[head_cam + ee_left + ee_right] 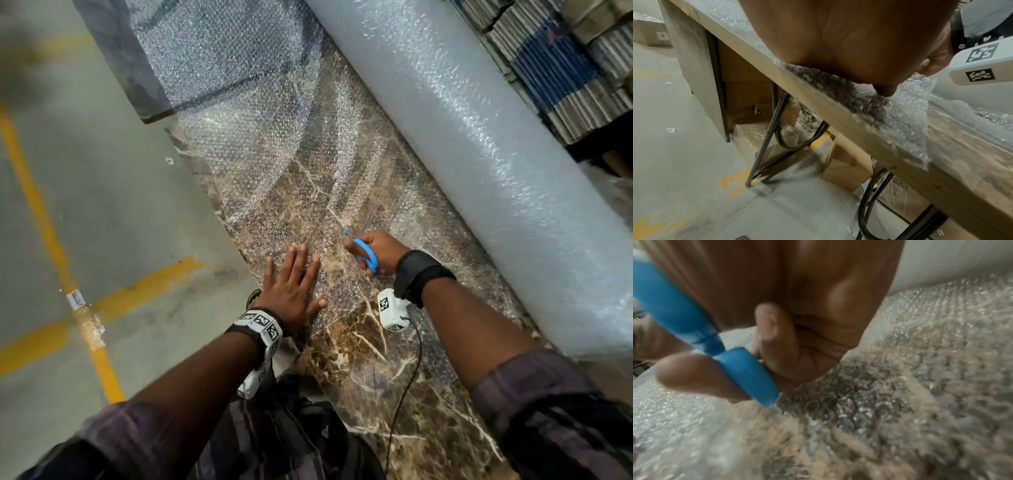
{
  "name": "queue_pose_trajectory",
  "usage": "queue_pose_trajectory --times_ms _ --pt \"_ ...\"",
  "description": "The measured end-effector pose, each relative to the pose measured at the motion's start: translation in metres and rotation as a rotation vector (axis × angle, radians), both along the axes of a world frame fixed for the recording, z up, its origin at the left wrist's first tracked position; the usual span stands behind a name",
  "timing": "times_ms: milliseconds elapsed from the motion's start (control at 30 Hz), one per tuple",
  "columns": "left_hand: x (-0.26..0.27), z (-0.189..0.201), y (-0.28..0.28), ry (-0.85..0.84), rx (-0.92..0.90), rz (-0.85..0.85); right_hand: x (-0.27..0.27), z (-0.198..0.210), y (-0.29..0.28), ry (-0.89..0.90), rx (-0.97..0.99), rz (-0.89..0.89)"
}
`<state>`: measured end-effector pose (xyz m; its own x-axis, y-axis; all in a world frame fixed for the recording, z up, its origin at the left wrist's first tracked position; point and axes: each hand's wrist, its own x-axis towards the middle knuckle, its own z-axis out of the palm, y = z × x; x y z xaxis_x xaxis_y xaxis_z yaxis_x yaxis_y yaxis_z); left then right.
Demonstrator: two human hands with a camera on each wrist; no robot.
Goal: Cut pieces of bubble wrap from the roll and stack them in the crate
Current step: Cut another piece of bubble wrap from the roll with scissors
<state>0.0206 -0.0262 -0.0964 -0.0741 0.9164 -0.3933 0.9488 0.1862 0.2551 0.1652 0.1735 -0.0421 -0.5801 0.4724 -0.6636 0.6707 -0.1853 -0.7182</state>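
On the marble-patterned table, a sheet of bubble wrap lies unrolled from the big roll, which runs along the table's far edge beside stacked cardboard. The left hand lies flat, fingers straight and spread, pressing the sheet down near the table's front edge; the left-wrist view shows the palm bearing on the film where it overhangs that edge. The right hand, between the left hand and the roll, has its fingers curled through the blue handles of a pair of scissors, blades pointing along the sheet away from the person; whether the blades are parted is too blurred to tell. No crate shows in any view. The wrap looks very light, limp and slick, so it will likely skate and bunch ahead of the blades unless held taut; the flat palm close beside the cut line seems the right hold. A cut piece would best be lifted by two corners or a pinched edge, gently, since it will flop and drift.
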Motion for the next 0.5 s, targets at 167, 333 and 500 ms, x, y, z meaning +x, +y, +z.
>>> queue_pose_trajectory --times_ms 167,333,500 --pt "0.000 -0.001 0.000 0.013 0.000 -0.002 0.000 0.005 -0.001 -0.026 -0.040 0.038" --pt "0.000 0.000 -0.001 0.007 -0.005 -0.006 -0.016 0.009 0.003 -0.049 -0.037 0.010" --pt "0.000 0.001 0.000 -0.008 -0.014 -0.002 -0.029 0.007 0.012 -0.072 -0.028 0.061"
